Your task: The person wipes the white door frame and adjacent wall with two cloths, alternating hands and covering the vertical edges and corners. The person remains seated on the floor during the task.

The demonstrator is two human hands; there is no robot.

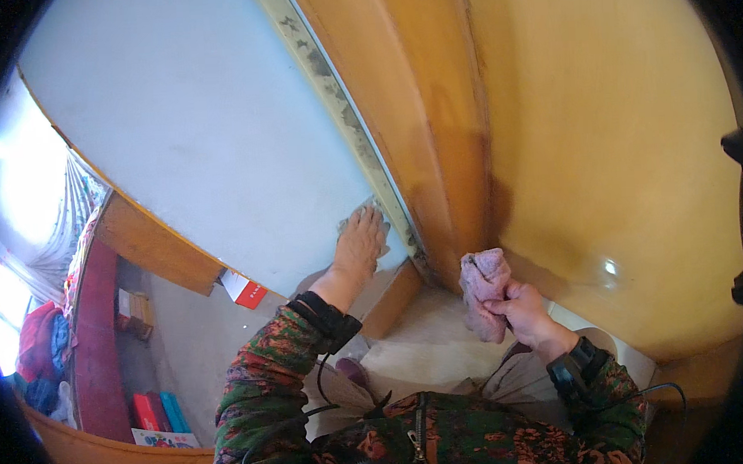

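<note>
My left hand [361,237] lies flat against a pale blue-white door panel [192,99], close to its lower corner. Its fingers are stretched out beside the cream edge strip [336,92], which carries dark, worn patches. A greyish patch around the fingers may be a shadow or reflection; I cannot tell. A crumpled pink cloth [484,289] is in my right hand [526,312], pinched between thumb and fingers. That hand is in front of a yellow-brown wooden panel [608,139].
An orange-brown wooden frame [416,106] runs between the two panels. At the lower left are a dark red bed edge [98,327], a cardboard box [135,314], red and teal boxes [160,413] and a red-and-white packet [245,290]. Daylight enters past a curtain [64,220].
</note>
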